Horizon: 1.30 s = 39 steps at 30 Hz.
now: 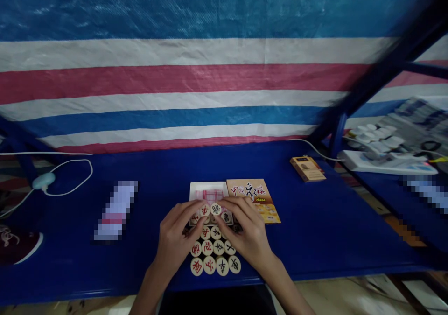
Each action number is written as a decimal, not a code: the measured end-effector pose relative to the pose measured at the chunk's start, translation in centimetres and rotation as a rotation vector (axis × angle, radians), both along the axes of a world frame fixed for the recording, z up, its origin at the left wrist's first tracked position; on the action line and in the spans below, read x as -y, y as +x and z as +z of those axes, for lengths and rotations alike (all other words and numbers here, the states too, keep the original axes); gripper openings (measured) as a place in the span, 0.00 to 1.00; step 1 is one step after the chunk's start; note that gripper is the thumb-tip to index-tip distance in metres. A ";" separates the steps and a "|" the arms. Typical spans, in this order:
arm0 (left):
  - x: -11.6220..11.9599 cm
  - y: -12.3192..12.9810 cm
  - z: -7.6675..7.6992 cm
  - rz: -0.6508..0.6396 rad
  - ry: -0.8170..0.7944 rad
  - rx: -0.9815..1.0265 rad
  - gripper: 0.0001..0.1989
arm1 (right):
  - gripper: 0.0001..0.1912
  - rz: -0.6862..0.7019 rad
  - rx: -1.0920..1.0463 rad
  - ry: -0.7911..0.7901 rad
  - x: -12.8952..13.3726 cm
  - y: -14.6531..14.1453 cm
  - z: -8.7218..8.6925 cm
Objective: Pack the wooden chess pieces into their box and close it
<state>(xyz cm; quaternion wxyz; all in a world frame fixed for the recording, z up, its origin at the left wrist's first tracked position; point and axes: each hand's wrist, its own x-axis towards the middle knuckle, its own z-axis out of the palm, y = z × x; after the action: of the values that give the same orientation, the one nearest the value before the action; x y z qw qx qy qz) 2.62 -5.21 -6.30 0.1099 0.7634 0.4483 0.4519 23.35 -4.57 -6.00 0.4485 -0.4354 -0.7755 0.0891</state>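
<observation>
My left hand [175, 233] pinches a xiangqi piece with a red character [204, 210] between thumb and fingers. Beside it, a xiangqi piece with a black character [216, 209] is gripped the same way by my right hand [252, 228]. Both pieces are side by side over the near part of a white box [193, 187], where a folded red-lined sheet [212, 194] and a few more pieces show. Closer to me, red-marked pieces [209, 265] and black-marked pieces [222, 266] stand in rows on the blue surface, partly covered by my hands.
The box's printed lid [257, 186] lies right of the box. A small tan carton [308, 169] is farther right, near a white power strip [388, 163]. A blurred-out phone-like slab [115, 211], a cable with a pale blue puck [44, 180] and a dark red shoe [21, 247] are left.
</observation>
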 end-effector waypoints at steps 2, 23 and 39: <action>-0.2 0.0 -0.1 0.038 -0.016 0.016 0.21 | 0.18 -0.008 0.018 0.000 -0.2 -0.1 0.0; -1.3 -0.2 -0.7 0.184 -0.064 -0.209 0.10 | 0.13 -0.150 0.195 -0.032 -0.5 0.5 -0.7; -0.8 -0.6 -0.4 0.243 0.005 -0.240 0.08 | 0.18 -0.057 0.167 -0.039 -0.4 0.8 -1.0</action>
<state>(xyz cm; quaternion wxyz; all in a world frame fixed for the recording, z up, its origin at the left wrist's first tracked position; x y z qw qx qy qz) 2.01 -4.45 -6.70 -0.0020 0.7524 0.5460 0.3685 24.18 -4.18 -7.04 0.3761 -0.4718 -0.7955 0.0551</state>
